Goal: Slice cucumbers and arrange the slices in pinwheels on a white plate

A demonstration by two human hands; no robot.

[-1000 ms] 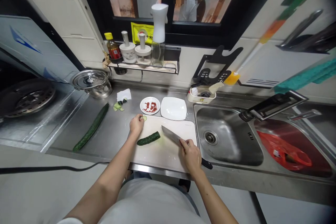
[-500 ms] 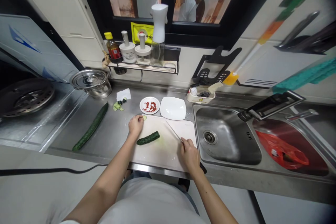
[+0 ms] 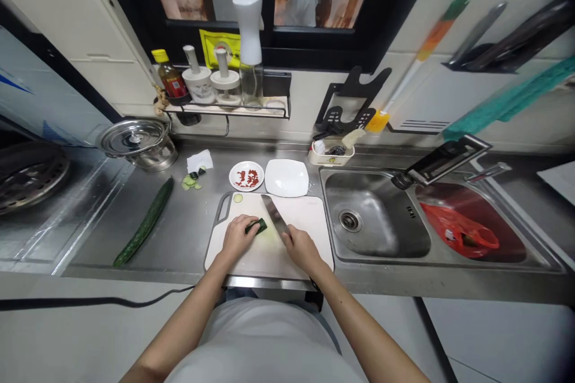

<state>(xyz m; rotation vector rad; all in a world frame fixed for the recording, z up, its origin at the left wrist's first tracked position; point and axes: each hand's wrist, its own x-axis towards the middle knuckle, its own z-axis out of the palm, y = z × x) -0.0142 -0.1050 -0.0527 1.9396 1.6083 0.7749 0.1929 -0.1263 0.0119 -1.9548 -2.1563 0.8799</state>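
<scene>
My left hand (image 3: 239, 236) is closed on a short piece of cucumber (image 3: 257, 226) lying on the white cutting board (image 3: 296, 257). Much of that piece is hidden beneath the fingers. To its right, my right hand (image 3: 300, 244) grips a knife (image 3: 275, 215), its blade pointing up and left over the board, close to the cucumber piece but apart from it. One thin slice (image 3: 238, 198) rests near the board's top left corner. Behind the board stand a small plate of chopped red pieces (image 3: 247, 176) and a white square plate (image 3: 286, 178).
A whole cucumber (image 3: 144, 221), more slices (image 3: 190, 182), a white paper (image 3: 200, 161) and a lidded steel pot (image 3: 153, 152) are on the left. At right is a double sink (image 3: 381, 221) with a red bag (image 3: 458, 230). Bottles (image 3: 251, 60) line a wall shelf.
My left hand has left the slice at the board's top corner and taken hold of the cucumber piece. The knife has moved left, nearer to it, with its blade turned flatter to view.
</scene>
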